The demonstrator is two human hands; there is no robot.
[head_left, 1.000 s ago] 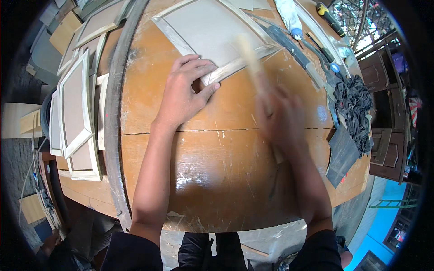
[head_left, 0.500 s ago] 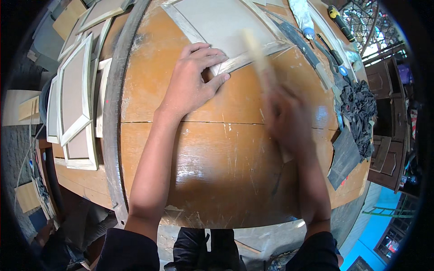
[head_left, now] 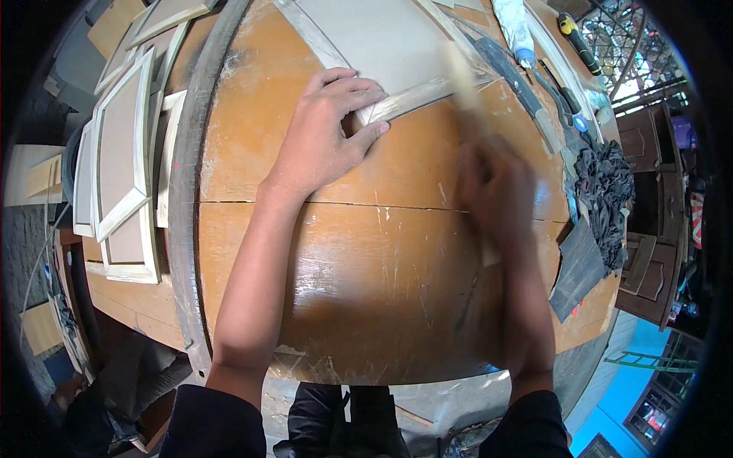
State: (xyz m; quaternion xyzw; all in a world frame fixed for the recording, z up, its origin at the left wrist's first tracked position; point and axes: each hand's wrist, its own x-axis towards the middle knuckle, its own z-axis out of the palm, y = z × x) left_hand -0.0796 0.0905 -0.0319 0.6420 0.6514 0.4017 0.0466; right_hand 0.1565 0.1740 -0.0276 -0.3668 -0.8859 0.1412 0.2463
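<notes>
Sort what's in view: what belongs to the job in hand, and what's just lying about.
In the job:
wooden frame, held at a corner by the left hand
blurred pale stick in the right hand
table beneath them

Apparently just lying about:
stacked frames at left, untouched though similar
crumpled black cloth
dark sheet
yellow-and-black tool

– What sort of place is this?
– A woodworking workshop, it seems
– What shows it?
– The scratched desk [head_left: 366, 290], stacked pale-framed panels [head_left: 124, 145], a yellow-and-black hand tool [head_left: 579, 42] and a dark wooden cabinet [head_left: 638, 145] standing beyond
</notes>
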